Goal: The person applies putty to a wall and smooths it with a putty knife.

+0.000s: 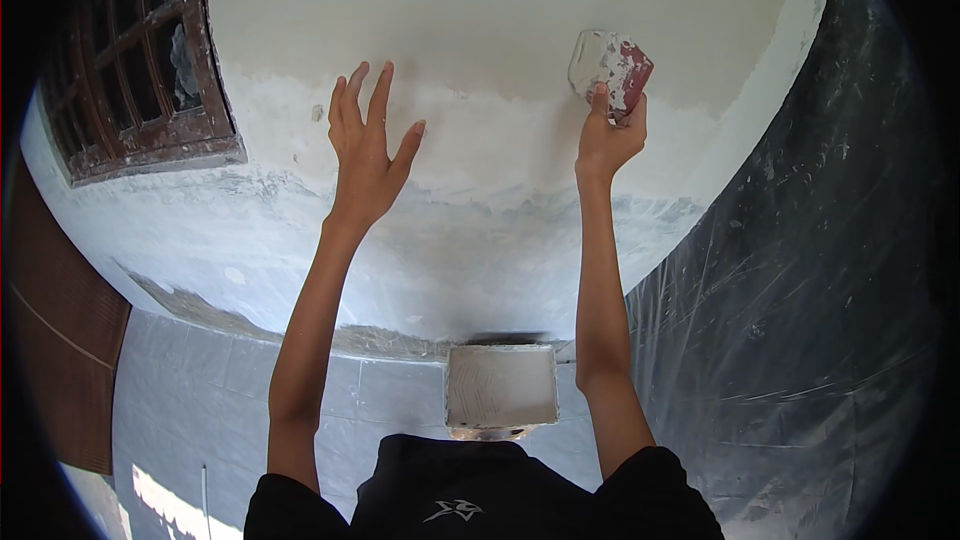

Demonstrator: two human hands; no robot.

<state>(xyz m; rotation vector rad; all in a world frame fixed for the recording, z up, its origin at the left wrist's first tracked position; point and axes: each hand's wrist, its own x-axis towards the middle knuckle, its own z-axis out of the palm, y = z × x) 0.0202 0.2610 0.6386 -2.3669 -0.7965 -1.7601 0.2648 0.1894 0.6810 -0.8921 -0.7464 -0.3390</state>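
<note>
Both of my arms reach up toward a pale wall (470,140) with a greyish-beige coat on its upper part and whiter, patchy areas below. My left hand (368,145) is open, its fingers spread toward the wall and holding nothing; whether the fingertips touch it I cannot tell. To the right, my right hand (612,135) is closed around the lower end of a flat red putty scraper (612,65). Whitish, flaking material covers much of the scraper, and its far face is hidden. It is held up close to the wall.
At the upper left is a brown wooden window (140,60) with several panes. Dark plastic sheeting (790,340) hangs on the right. A square container (500,387) of pale paste stands by the wall's foot on the grey floor (240,370). A brown panel (60,340) stands left.
</note>
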